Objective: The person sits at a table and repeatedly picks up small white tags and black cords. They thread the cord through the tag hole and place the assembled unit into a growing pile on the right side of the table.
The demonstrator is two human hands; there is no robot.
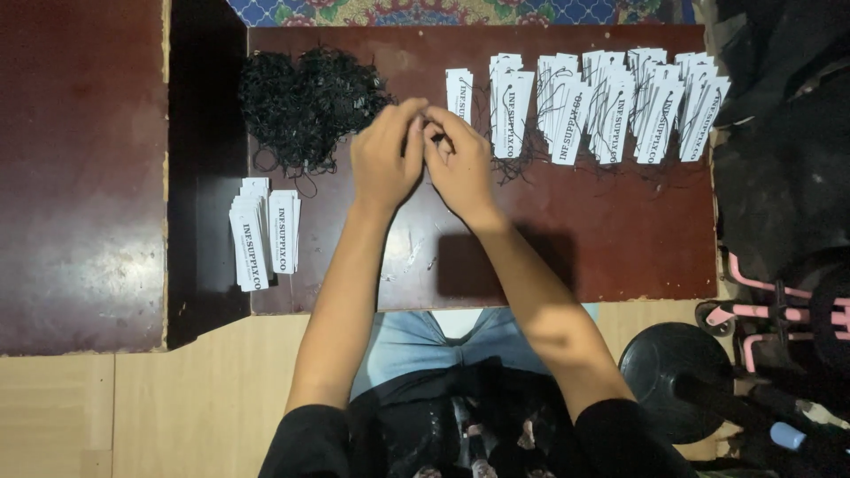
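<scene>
We see left hand [385, 159] and right hand [460, 164] pressed together over counter [602, 239], fingertips pinched narrow on something small, dark, likely string; exact item hidden between fingers. String pile [305, 102] lies just left of left hand, that hand nearer; tangled, thin, black, matte. Strung tags [611, 106] just right of right hand, long axes pointing away from us; white card, flat, stiff. Plain tags [264, 232] near left forearm, stacked.

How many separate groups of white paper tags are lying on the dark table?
2: a small stack of white tags near the table's left edge, and a long overlapping row of strung tags along the far right. The hands may hide another tag.
</scene>
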